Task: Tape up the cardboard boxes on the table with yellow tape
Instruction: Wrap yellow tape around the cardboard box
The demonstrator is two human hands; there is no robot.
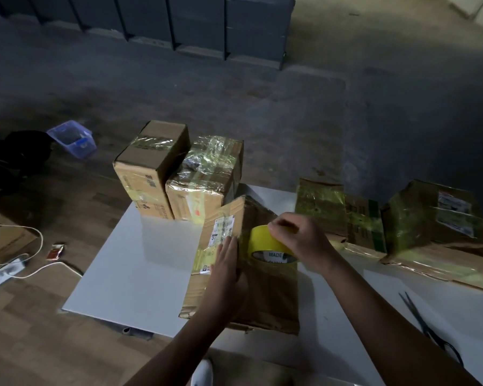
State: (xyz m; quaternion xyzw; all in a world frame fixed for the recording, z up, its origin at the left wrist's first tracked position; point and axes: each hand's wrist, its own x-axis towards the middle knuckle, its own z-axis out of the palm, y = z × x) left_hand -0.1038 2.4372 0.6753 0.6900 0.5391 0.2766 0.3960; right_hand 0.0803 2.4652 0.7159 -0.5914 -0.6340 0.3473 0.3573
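Note:
A flat cardboard box [265, 296] with a white shipping label lies on the white table [129, 274] in front of me. My left hand [226, 271] presses with straight fingers on the box's left top edge, over a strip of yellow tape. My right hand [299, 240] grips the roll of yellow tape [265, 246], which stands on the box top right beside the left hand. Two taped boxes [179, 174] stand upright at the table's far left. Several more taped boxes [402, 224] lie along the right.
Black scissors [427, 327] lie on the table at the right near the edge. On the floor to the left are a blue plastic bin [73, 139], a white power strip with cable [3, 274], a black bag [14, 160] and another carton [0, 238].

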